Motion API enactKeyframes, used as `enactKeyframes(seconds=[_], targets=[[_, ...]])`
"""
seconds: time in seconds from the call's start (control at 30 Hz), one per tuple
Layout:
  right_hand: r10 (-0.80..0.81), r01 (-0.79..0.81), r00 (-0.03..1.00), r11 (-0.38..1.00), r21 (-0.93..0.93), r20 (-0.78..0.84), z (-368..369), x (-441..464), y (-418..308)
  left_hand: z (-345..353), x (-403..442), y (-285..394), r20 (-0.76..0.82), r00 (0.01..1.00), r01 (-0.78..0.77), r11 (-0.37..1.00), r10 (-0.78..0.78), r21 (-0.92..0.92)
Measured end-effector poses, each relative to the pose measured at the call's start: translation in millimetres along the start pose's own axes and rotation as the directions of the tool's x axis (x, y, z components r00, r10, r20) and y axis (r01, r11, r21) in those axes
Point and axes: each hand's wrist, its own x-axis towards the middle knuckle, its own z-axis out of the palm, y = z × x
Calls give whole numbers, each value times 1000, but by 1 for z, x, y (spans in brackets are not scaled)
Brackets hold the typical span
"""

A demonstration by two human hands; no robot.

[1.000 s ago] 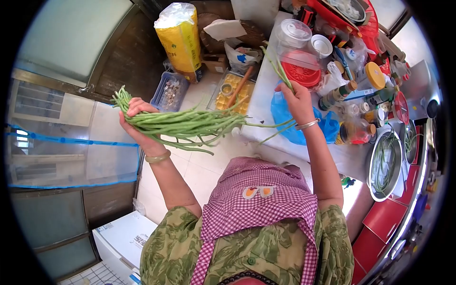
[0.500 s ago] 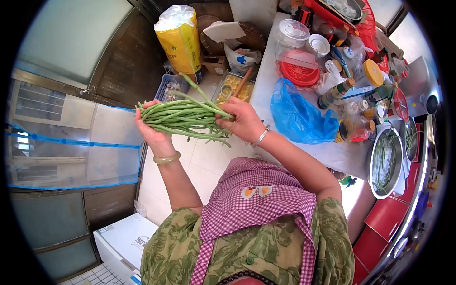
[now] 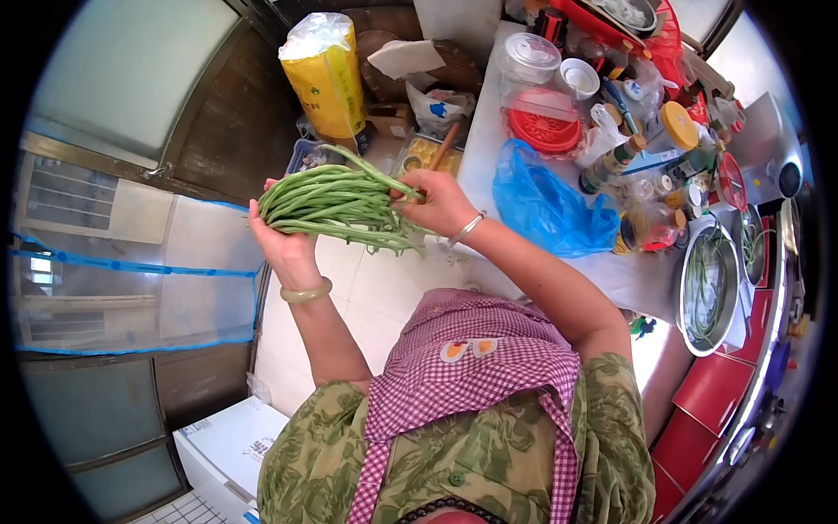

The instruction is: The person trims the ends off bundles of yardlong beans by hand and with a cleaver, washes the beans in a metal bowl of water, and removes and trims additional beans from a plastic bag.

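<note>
A thick bundle of long green beans (image 3: 336,203) is held up in front of me, above the floor. My left hand (image 3: 284,240) wraps round its left end, with a pale bangle on the wrist. At the right end, my right hand (image 3: 434,203) pinches bean ends between thumb and fingers; a silver bangle circles that wrist. One bean arches above the rest towards the right hand. Some ends hang loose below it. Part of the left hand's fingers is hidden behind the bundle.
On my right a table (image 3: 489,87) bears a blue plastic bag (image 3: 550,205), a red-lidded container (image 3: 546,122), jars and bottles. A metal bowl (image 3: 709,288) with several long beans stands by the red cabinets (image 3: 711,393). A yellow sack (image 3: 325,87) stands ahead, a white box (image 3: 231,441) at lower left.
My right hand has shifted slightly up and to the right along the bundle's end. The upper bean now bends lower, into its fingers. My left hand keeps its hold.
</note>
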Motion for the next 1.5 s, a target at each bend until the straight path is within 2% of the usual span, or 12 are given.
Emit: enactKeyframes(seconds=[0.2,0.3,0.43,0.53,0.6,0.73,0.9,1.07,1.17,1.27,1.47,1.5], targets=[[-135,135,991,989,56,-11,-8,1,1,-1,-4,-2,1,999,36,999,-36,-39],[9,-16,988,999,48,156,-28,0,-8,2,-8,-1,25,995,100,992,-98,-77],[56,-23,949,994,-109,310,-61,-3,-44,-3,0,12,-24,999,20,994,-23,-108],[71,-4,958,972,-235,277,-88,-8,-28,-12,10,29,-93,989,-121,991,115,-59],[207,-193,971,974,-121,119,-116,-13,-23,-23,19,52,-143,955,-264,964,260,-11],[366,-376,926,878,296,90,-147,-17,-17,-39,18,87,-176,921,-339,938,347,74],[330,-315,939,719,620,95,-131,-15,-5,-51,18,96,-89,969,-232,973,232,6],[220,-326,939,317,890,266,-144,-17,-5,-64,20,105,111,993,-27,980,50,-199],[125,-374,927,308,875,352,-135,-16,-19,-51,5,89,224,974,86,958,-24,-273],[261,-283,952,561,778,158,-113,-17,-30,-15,-16,51,387,913,281,885,-128,-370],[182,-314,949,481,818,256,-120,-19,-61,24,-40,7,629,752,570,672,-196,-473],[162,-309,951,489,816,263,-121,-19,-70,32,-44,1,637,749,542,723,-183,-429]])
